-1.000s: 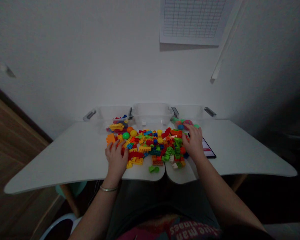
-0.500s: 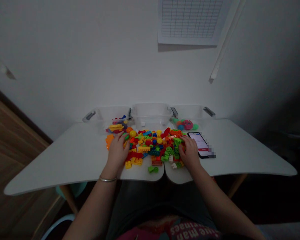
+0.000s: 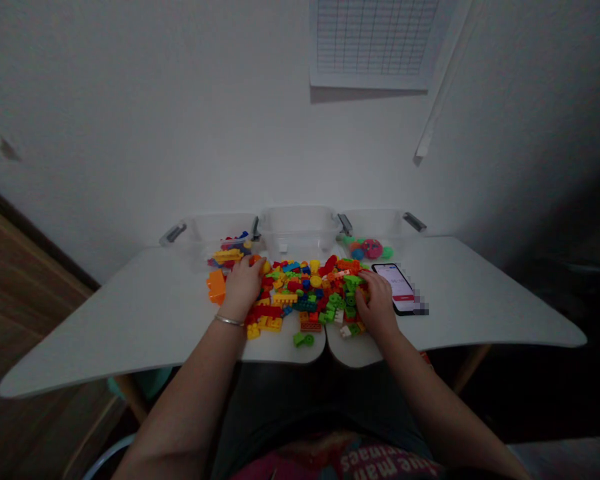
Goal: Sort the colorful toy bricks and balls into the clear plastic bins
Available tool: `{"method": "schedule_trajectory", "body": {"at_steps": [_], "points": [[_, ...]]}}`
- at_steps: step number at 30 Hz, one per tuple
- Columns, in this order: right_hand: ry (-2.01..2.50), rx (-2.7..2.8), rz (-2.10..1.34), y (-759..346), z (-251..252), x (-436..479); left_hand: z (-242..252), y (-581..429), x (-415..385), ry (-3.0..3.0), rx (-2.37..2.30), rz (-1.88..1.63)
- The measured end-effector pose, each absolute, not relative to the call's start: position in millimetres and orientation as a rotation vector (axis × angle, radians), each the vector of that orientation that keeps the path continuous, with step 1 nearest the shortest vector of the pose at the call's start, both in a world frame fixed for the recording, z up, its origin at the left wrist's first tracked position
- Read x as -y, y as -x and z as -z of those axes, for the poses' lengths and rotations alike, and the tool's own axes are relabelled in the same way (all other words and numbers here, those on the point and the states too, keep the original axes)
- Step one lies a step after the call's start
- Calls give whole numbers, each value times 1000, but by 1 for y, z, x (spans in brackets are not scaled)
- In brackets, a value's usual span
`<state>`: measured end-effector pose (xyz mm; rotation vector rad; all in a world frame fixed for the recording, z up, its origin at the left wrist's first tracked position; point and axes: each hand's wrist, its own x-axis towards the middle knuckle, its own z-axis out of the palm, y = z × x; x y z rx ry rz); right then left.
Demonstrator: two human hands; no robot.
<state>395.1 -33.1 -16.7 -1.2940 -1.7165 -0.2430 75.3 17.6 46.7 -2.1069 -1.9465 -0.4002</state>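
Note:
My left hand (image 3: pixel 244 287), a bangle on its wrist, is at the left end of a pile of bright toy bricks (image 3: pixel 285 299). Its fingers are bent around an orange ball (image 3: pixel 255 259), which is partly covered. A yellow ball (image 3: pixel 267 267) shows just right of the fingertips. Beside the hand's left edge are large orange bricks (image 3: pixel 216 287). At the pile's right end lies my right hand (image 3: pixel 379 300), with thumb and fingers apart, touching or just above green bricks (image 3: pixel 351 283). Nothing held shows in it.
Three clear plastic boxes stand against the wall: the left box (image 3: pixel 200 230) holds toy pieces, the middle box (image 3: pixel 300 220) is behind the pile, and the right box (image 3: pixel 380 223) has soft-looking coloured toys (image 3: pixel 373 249). A phone (image 3: pixel 397 287) lies beside my right hand on the white table (image 3: pixel 480 293).
My left hand has moved right and slightly away from me, onto the orange ball, covering bricks it left visible before. My right hand stays at the pile's right end. The view has shifted slightly.

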Motion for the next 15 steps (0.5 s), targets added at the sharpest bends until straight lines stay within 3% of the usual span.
{"method": "schedule_trajectory", "body": {"at_steps": [8,15], "points": [[1258,1690,270,-396,17,33,-56,-78,-20,2122,1950,275],[1279,1693,262,-396,17,33,-63,-80,-16,2083,1870,388]]}}
